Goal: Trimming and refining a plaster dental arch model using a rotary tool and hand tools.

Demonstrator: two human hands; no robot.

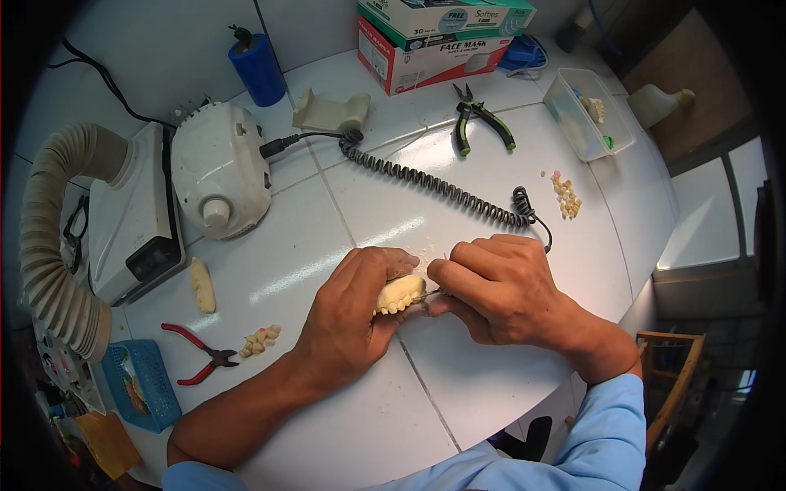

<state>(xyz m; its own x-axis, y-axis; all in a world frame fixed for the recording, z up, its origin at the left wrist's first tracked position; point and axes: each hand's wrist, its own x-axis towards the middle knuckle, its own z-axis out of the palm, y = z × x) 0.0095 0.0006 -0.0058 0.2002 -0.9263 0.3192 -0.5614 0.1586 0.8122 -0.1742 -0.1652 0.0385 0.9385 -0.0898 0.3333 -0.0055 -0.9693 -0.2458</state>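
A pale yellow dental cast (401, 293) with a row of teeth along its lower edge is gripped in my left hand (348, 299), thumb below and fingers over the top. My right hand (499, 286) is closed around a rotary handpiece, whose body is mostly hidden by the fingers. Its thin metal tip (431, 292) meets the right end of the cast. From behind the right hand runs a black coiled cord (434, 184) toward a white control box (219, 168). Pale crumbs (427, 250) lie on the table just beyond the cast.
Red-handled cutters (201, 356) lie beside loose teeth (259, 340) at left, near a blue basket (141, 385). Green-black pliers (479, 123), a clear tub (588, 114) and more teeth (566, 196) are at far right. A ribbed hose (49, 237) stands left; mask boxes (438, 61) sit behind.
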